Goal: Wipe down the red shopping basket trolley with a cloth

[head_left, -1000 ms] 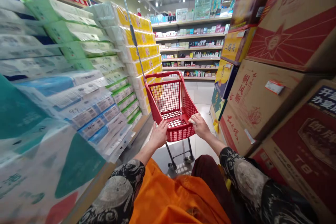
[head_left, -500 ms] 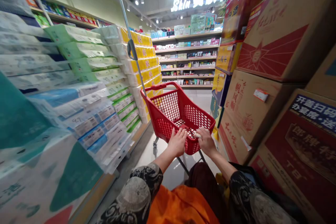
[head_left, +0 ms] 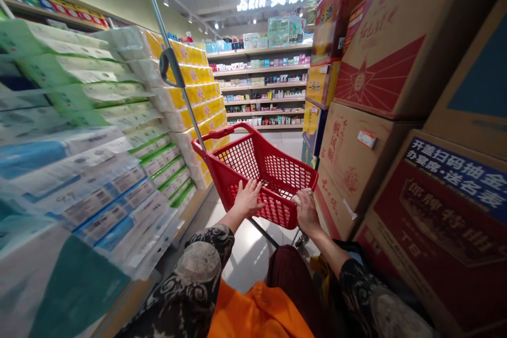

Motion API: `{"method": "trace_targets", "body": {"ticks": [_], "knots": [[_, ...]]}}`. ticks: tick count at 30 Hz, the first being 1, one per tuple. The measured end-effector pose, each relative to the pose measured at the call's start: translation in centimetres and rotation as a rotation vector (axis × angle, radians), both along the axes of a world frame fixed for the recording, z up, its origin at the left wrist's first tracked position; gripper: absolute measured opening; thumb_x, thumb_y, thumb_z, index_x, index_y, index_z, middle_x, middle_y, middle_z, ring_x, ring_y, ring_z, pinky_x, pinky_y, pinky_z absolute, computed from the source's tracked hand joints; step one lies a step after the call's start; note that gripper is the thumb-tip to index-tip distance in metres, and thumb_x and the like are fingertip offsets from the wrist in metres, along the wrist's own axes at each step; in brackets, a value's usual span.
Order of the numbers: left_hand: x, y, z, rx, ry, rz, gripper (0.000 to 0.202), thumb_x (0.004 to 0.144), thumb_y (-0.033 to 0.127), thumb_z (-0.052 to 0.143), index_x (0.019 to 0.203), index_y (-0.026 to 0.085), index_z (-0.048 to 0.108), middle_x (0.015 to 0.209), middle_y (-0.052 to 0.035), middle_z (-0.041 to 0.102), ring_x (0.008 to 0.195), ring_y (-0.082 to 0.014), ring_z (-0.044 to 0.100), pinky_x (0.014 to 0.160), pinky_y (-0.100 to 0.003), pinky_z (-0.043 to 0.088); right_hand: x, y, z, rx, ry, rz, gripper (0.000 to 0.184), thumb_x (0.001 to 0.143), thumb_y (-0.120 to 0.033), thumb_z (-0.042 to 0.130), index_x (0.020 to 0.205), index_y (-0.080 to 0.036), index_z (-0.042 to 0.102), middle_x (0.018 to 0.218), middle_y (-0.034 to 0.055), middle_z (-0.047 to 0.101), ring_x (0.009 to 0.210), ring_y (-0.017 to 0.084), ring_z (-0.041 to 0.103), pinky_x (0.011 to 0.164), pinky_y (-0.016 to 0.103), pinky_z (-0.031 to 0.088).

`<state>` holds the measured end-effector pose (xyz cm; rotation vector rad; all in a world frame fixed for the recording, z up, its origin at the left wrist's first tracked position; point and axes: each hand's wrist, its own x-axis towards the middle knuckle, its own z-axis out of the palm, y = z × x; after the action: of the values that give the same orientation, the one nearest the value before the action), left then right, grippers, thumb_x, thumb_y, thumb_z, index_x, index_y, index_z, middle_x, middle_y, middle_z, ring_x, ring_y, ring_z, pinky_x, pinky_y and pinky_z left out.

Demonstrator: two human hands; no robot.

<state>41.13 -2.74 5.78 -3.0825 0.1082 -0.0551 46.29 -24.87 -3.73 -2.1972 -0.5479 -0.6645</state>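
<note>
A red plastic shopping cart (head_left: pixel 273 169) stands in the aisle in front of me, its basket empty. My left hand (head_left: pixel 247 198) lies on the near rim of the cart with fingers spread flat. My right hand (head_left: pixel 306 210) rests at the cart's near right corner, fingers curled round a small pale crumpled thing pressed against the rim. A metal pole (head_left: pixel 174 71) with a grey handle rises from the cart's left side.
Stacked packs of tissue paper (head_left: pixel 119 132) line the left shelving. Large cardboard boxes (head_left: pixel 372 132) are piled on the right, close to the cart. Shelves of small bottles (head_left: pixel 261 84) close the aisle's far end. An orange bag (head_left: pixel 261 314) hangs at my front.
The cart has swung left and turned at an angle. My view has shifted, and both hands have stayed on the near rim.
</note>
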Motion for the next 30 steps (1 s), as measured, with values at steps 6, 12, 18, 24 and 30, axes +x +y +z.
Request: {"method": "trace_targets", "body": {"ticks": [6, 12, 18, 24, 30], "knots": [[-1.1, -1.7, 0.4, -0.027, 0.030, 0.023, 0.074, 0.079, 0.055, 0.043, 0.140, 0.015, 0.029, 0.149, -0.0158, 0.025, 0.138, -0.0291, 0.018, 0.108, -0.060, 0.007, 1.9, -1.7, 0.1, -0.059, 0.034, 0.038, 0.045, 0.073, -0.010, 0.037, 0.112, -0.012, 0.059, 0.121, 0.0139, 0.056, 0.123, 0.026, 0.042, 0.107, 0.048, 0.032], [-2.9, 0.8, 1.7, 0.021, 0.012, 0.109, 0.073, 0.075, 0.037, 0.052, 0.140, 0.013, 0.029, 0.150, -0.0167, 0.023, 0.139, -0.0287, 0.017, 0.109, -0.059, 0.005, 3.4, -4.0, 1.3, -0.077, 0.085, 0.036, 0.046, 0.070, -0.009, 0.038, 0.109, -0.013, 0.061, 0.117, 0.0122, 0.059, 0.121, 0.025, 0.045, 0.105, 0.046, 0.034], [-5.5, 3.5, 1.8, 0.071, -0.023, 0.146, 0.075, 0.074, 0.028, 0.051, 0.142, 0.014, 0.024, 0.152, -0.0150, 0.015, 0.141, -0.0292, 0.007, 0.109, -0.058, 0.006, 1.4, 0.0, 2.9, -0.019, -0.008, -0.062, 0.048, 0.071, -0.005, 0.036, 0.114, -0.012, 0.058, 0.119, 0.0140, 0.057, 0.120, 0.026, 0.044, 0.104, 0.047, 0.033], [-7.1, 3.3, 2.1, 0.050, -0.014, 0.138, 0.076, 0.074, 0.030, 0.052, 0.143, 0.016, 0.024, 0.153, -0.0128, 0.013, 0.141, -0.0287, 0.006, 0.109, -0.058, 0.007, -2.2, 8.5, 4.1, -0.144, -0.064, 0.238, 0.045, 0.076, -0.003, 0.036, 0.115, -0.013, 0.057, 0.125, 0.0142, 0.053, 0.124, 0.024, 0.040, 0.106, 0.047, 0.031], [-8.4, 6.2, 3.0, 0.112, -0.094, 0.281, 0.076, 0.074, 0.026, 0.055, 0.143, 0.018, 0.023, 0.153, -0.0112, 0.009, 0.141, -0.0269, 0.002, 0.109, -0.058, 0.010, -1.0, 4.3, 4.2, -0.052, 0.026, 0.018, 0.043, 0.079, -0.003, 0.033, 0.112, -0.015, 0.058, 0.117, 0.0138, 0.057, 0.117, 0.025, 0.044, 0.102, 0.047, 0.033]]}}
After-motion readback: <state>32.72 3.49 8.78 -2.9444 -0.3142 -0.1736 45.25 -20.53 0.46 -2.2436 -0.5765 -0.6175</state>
